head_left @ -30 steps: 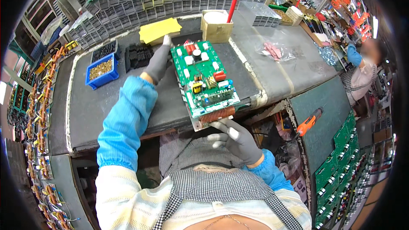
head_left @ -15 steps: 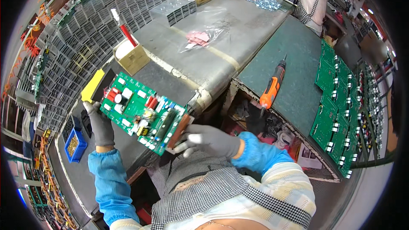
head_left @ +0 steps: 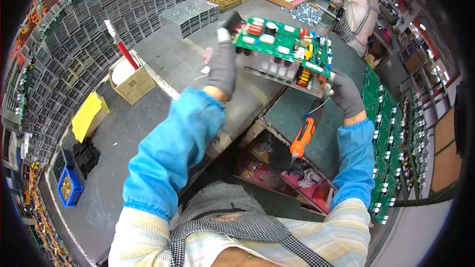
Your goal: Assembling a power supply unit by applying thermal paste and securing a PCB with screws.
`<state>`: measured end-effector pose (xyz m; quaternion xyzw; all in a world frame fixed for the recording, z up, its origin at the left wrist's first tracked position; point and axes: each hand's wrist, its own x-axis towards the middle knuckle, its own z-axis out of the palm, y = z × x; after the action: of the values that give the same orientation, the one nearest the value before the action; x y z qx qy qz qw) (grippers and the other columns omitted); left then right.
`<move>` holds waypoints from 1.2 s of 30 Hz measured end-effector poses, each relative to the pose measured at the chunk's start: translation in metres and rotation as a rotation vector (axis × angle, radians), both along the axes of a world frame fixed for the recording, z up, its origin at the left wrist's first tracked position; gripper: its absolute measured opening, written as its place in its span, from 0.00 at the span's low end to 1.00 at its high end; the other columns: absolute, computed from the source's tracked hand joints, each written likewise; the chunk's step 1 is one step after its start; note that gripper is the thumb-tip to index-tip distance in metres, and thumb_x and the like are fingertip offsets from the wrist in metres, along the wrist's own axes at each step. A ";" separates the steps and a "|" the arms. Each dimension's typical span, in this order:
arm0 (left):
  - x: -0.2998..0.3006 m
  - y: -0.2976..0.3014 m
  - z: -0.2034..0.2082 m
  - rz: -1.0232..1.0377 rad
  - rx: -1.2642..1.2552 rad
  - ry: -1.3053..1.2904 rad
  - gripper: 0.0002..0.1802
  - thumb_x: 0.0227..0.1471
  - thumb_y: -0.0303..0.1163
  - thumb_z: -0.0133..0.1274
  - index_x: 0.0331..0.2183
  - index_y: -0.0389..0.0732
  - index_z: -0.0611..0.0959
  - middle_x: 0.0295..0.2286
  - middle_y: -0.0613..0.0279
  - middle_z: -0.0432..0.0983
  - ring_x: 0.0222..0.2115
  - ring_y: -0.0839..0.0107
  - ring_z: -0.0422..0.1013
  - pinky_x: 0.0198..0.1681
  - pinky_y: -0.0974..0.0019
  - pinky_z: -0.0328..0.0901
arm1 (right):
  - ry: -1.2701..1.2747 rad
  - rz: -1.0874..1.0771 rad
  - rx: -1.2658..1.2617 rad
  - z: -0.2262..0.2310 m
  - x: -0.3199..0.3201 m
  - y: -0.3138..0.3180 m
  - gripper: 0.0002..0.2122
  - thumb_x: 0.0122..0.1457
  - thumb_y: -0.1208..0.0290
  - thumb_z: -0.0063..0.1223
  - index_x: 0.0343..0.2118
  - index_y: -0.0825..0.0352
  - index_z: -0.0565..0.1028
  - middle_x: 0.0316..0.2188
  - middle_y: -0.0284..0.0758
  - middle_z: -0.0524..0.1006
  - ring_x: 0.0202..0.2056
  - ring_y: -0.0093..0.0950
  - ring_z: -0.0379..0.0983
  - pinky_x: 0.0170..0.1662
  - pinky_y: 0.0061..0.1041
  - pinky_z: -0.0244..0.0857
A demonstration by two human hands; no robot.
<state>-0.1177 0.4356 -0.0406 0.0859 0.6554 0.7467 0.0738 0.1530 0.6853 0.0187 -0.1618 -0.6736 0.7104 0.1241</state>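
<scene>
Left hand fingertips hidden behind circuit board, co-worker blurred

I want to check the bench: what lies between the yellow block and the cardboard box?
In the head view, only bare grey bench top shows between the yellow block and the cardboard box.

— What is on the hands?
— Dark grey knit gloves on both, the left hand and the right hand; the left glove's fingers end in paler tips.
— And the arms?
— Bright blue sleeve covers, gathered with elastic at wrist and upper end, over a pale cream striped top.
— Anything across the chest?
— A black-and-white checked apron, its straps running up the near middle.
</scene>
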 end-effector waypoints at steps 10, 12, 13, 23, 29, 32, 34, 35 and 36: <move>0.008 0.117 -0.011 -0.167 -0.065 0.181 0.42 0.64 0.64 0.29 0.45 0.33 0.80 0.43 0.33 0.76 0.47 0.36 0.70 0.50 0.46 0.63 | -0.137 -0.358 -0.478 -0.089 -0.031 0.136 0.08 0.64 0.68 0.47 0.40 0.66 0.74 0.24 0.26 0.69 0.20 0.14 0.61 0.17 0.12 0.54; 0.004 0.132 -0.016 -0.223 -0.060 0.154 0.45 0.63 0.67 0.27 0.48 0.35 0.80 0.45 0.34 0.76 0.50 0.38 0.69 0.54 0.49 0.61 | -0.069 -0.416 -0.517 -0.102 -0.029 0.150 0.08 0.65 0.68 0.46 0.40 0.66 0.74 0.24 0.27 0.69 0.20 0.16 0.61 0.18 0.13 0.55; -0.002 0.136 -0.019 -0.327 -0.060 0.163 0.47 0.61 0.70 0.26 0.50 0.37 0.80 0.48 0.34 0.74 0.53 0.37 0.66 0.57 0.50 0.59 | -0.070 -0.428 -0.515 -0.108 -0.027 0.157 0.08 0.65 0.68 0.46 0.40 0.66 0.74 0.24 0.27 0.69 0.20 0.16 0.61 0.18 0.13 0.55; 0.012 0.096 0.012 -0.575 0.669 -0.450 0.56 0.56 0.75 0.31 0.62 0.30 0.63 0.62 0.43 0.59 0.63 0.53 0.58 0.65 0.49 0.53 | -0.127 -0.629 -0.209 -0.081 -0.005 0.147 0.16 0.69 0.59 0.40 0.42 0.68 0.75 0.27 0.34 0.75 0.26 0.24 0.70 0.29 0.26 0.65; 0.052 -0.010 0.054 -0.635 0.689 -0.302 0.51 0.59 0.68 0.43 0.64 0.32 0.57 0.58 0.45 0.64 0.58 0.54 0.65 0.60 0.53 0.62 | 0.675 0.412 -0.406 0.041 -0.098 -0.035 0.30 0.71 0.48 0.34 0.53 0.77 0.70 0.57 0.49 0.71 0.61 0.40 0.64 0.68 0.41 0.51; 0.072 -0.062 0.063 -0.500 0.532 -0.056 0.35 0.63 0.57 0.47 0.56 0.36 0.73 0.45 0.52 0.77 0.45 0.65 0.73 0.50 0.64 0.68 | 0.586 0.830 -0.815 0.024 -0.122 -0.175 0.34 0.69 0.43 0.32 0.59 0.77 0.65 0.61 0.46 0.66 0.64 0.38 0.60 0.68 0.39 0.53; 0.084 -0.095 0.058 -0.050 0.405 0.397 0.24 0.65 0.47 0.48 0.49 0.36 0.79 0.34 0.58 0.81 0.34 0.70 0.76 0.38 0.66 0.70 | 0.499 0.866 -0.853 0.012 -0.127 -0.225 0.34 0.70 0.44 0.32 0.61 0.76 0.63 0.63 0.44 0.65 0.65 0.38 0.58 0.69 0.38 0.49; 0.077 -0.120 0.047 0.052 0.243 0.462 0.21 0.65 0.44 0.49 0.45 0.35 0.80 0.31 0.59 0.80 0.32 0.70 0.76 0.36 0.64 0.70 | 0.430 0.858 -0.865 0.008 -0.129 -0.248 0.35 0.70 0.44 0.31 0.63 0.75 0.61 0.64 0.43 0.63 0.66 0.38 0.56 0.71 0.37 0.45; 0.082 -0.145 0.055 0.150 0.076 0.513 0.18 0.65 0.42 0.49 0.42 0.35 0.81 0.27 0.60 0.80 0.30 0.70 0.77 0.33 0.61 0.70 | 0.411 0.887 -0.881 0.008 -0.129 -0.271 0.35 0.70 0.44 0.31 0.63 0.75 0.61 0.64 0.43 0.63 0.66 0.38 0.56 0.71 0.37 0.45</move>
<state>-0.0357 0.2909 0.0144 0.2262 0.6287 0.7280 -0.1537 0.0236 0.4141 0.0262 0.2344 -0.2851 0.9200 -0.1320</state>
